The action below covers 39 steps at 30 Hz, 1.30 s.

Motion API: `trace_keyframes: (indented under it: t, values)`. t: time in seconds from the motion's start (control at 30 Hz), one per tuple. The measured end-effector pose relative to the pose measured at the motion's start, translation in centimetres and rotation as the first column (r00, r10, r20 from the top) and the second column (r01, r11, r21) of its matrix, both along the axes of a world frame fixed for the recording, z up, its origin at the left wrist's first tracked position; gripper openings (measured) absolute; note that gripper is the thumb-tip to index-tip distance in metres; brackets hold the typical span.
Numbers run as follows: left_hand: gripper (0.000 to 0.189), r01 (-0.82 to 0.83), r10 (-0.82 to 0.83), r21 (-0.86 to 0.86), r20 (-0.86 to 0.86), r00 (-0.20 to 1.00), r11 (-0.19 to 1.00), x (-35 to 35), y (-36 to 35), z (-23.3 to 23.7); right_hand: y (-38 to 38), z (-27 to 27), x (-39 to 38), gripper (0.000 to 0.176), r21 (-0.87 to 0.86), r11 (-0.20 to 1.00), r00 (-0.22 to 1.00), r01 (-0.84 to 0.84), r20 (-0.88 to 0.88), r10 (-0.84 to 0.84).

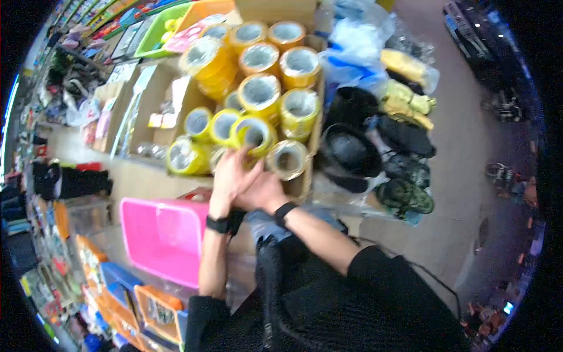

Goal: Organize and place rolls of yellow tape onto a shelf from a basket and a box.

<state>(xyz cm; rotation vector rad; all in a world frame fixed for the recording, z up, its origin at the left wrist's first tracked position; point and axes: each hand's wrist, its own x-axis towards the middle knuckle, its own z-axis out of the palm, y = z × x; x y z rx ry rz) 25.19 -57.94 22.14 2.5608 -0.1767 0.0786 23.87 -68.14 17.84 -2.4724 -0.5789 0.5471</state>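
My left hand [230, 179] reaches up to a yellow tape roll [237, 130] in a cardboard box [318, 126]. Its fingertips are right at the lower rim of that roll, and its thumb is spread away to the right. Close against it, my right hand [267, 190] sits just below, its fingers mostly hidden behind the left one. A tan tape roll [288, 159] lies just above the right hand. More tape rolls [260, 92] in yellow and orange are stacked behind, some on end. Both wrists wear black bands.
A pink plastic bin [161, 240] stands at lower left, with orange and blue bins [158, 311] below it. Black caps [350, 149] and bagged goods lie right of the box. Another cardboard box [151, 126] holds small packets on the left. A green basket [161, 35] stands behind.
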Motion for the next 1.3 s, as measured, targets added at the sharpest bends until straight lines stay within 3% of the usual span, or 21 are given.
trace_keyframes:
  t: [0.07, 0.13, 0.17, 0.2, 0.27, 0.3, 0.37, 0.4, 0.43, 0.47, 0.5, 0.53, 0.57, 0.67, 0.73, 0.83, 0.93, 0.97, 1.17, 1.23, 1.3]
  values:
    - [0.061, 0.012, -0.018, -0.056, -0.114, 0.993, 0.998, -0.9, -0.2, -0.9, 0.3, -4.7, -1.4, 0.034, 0.332, 0.938, 0.895, 0.102, 0.381, -0.232]
    - [0.059, -0.042, 0.018, -0.137, -0.175, 0.984, 0.990, -1.0, -0.5, -1.3, 0.1, -4.7, -0.7, 0.031, 0.264, 0.960, 0.669, 0.094, 0.697, -0.257]
    - [0.055, -0.077, 0.039, -0.197, -0.188, 0.981, 0.977, -0.9, -0.5, -1.6, -0.4, -4.0, -0.2, 0.032, 0.104, 0.994, 0.905, 0.044, 0.418, -0.084]
    - [0.052, -0.064, 0.031, -0.179, -0.182, 0.983, 0.982, -0.9, -0.6, -1.4, -0.3, -3.6, -0.2, 0.034, 0.006, 0.998, 0.998, -0.059, 0.028, 0.058]
    - [0.051, -0.062, 0.039, -0.115, -0.189, 0.981, 0.991, -1.2, -0.5, -1.8, 0.7, -7.5, -1.2, 0.036, 0.060, 0.998, 0.954, -0.022, 0.300, 0.003]
    - [0.053, -0.045, 0.033, -0.072, -0.164, 0.986, 0.996, -1.6, -0.5, -1.5, -0.4, -3.4, -1.1, 0.038, 0.043, 0.999, 0.980, 0.032, 0.193, -0.040]
    - [0.055, -0.016, 0.012, -0.031, -0.119, 0.993, 0.999, -1.2, -0.8, -1.9, 0.3, -5.9, -1.5, 0.054, 0.093, 0.995, 0.924, 0.019, 0.379, -0.053]
    - [0.056, 0.003, -0.006, -0.032, -0.095, 0.995, 0.999, -1.3, -0.5, -2.4, 0.2, -5.0, -1.5, 0.060, -0.012, 0.998, 0.928, 0.053, 0.370, -0.045]
    - [0.059, 0.024, -0.035, -0.073, -0.148, 0.988, 0.997, -1.1, -0.4, -2.2, -0.2, -3.6, -0.9, 0.065, 0.049, 0.998, 0.985, 0.044, 0.164, -0.052]
    - [0.065, 0.023, -0.040, -0.107, -0.167, 0.985, 0.994, -1.2, -0.4, -1.5, 0.0, -5.0, -1.3, 0.065, 0.154, 0.981, 0.976, 0.116, 0.164, -0.141]
    - [0.072, 0.026, -0.048, -0.146, -0.149, 0.988, 0.989, -1.2, -0.6, -1.2, -0.6, -3.4, -1.0, 0.054, 0.123, 0.990, 0.995, 0.068, 0.070, -0.077]
    - [0.073, 0.045, -0.073, -0.190, -0.142, 0.987, 0.981, -1.5, 0.0, -0.9, -0.6, -3.3, -0.7, 0.041, -0.047, 0.997, 0.977, -0.054, 0.204, 0.063]
    - [0.073, 0.017, -0.053, -0.224, -0.153, 0.987, 0.974, -1.9, 0.1, -0.4, -0.7, -3.2, -0.8, 0.035, 0.194, 0.979, 0.976, 0.070, 0.189, -0.107]
    - [0.063, -0.090, 0.050, -0.396, -0.112, 0.993, 0.914, -4.3, 2.0, -0.2, -0.9, -2.0, 0.0, 0.044, -0.130, 0.991, 1.000, -0.013, -0.002, 0.013]
    - [0.049, -0.332, 0.252, -0.548, -0.218, 0.943, 0.768, -7.5, 3.4, 0.2, -1.0, -0.5, 0.0, 0.048, -0.191, 0.982, 1.000, 0.000, -0.021, -0.004]
    - [0.035, -0.490, 0.542, -0.606, -0.114, 0.833, 0.626, -13.2, 8.7, -5.3, -0.8, -1.6, 0.0, 0.049, -0.145, 0.989, 1.000, 0.005, 0.000, -0.005]
    - [0.027, -0.783, 0.729, -0.486, -0.357, 0.584, 0.388, -19.9, 12.1, -8.6, -0.5, -1.2, 0.2, 0.051, -0.191, 0.982, 0.999, -0.008, -0.047, -0.001]
    - [0.021, -0.830, 0.758, -0.275, -0.342, 0.556, 0.485, -23.2, 13.8, -11.4, -0.4, -1.1, 0.2, 0.050, -0.201, 0.980, 0.999, -0.004, -0.044, -0.005]
    - [0.040, -0.912, 0.806, 0.180, -0.550, 0.218, 0.369, -38.9, 16.8, -18.7, 0.3, -0.6, -0.8, 0.051, -0.229, 0.973, 0.996, 0.032, 0.089, -0.011]
    - [0.047, -0.930, 0.749, 0.067, -0.614, 0.247, 0.362, -42.2, 17.5, -19.9, 0.5, -0.4, -1.0, 0.051, -0.222, 0.974, 0.995, 0.036, 0.101, -0.014]
    - [0.043, -0.976, 0.740, 0.001, -0.652, 0.164, 0.217, -43.3, 17.7, -20.3, 0.7, -0.4, -1.2, 0.048, -0.227, 0.973, 0.990, 0.035, 0.139, -0.003]
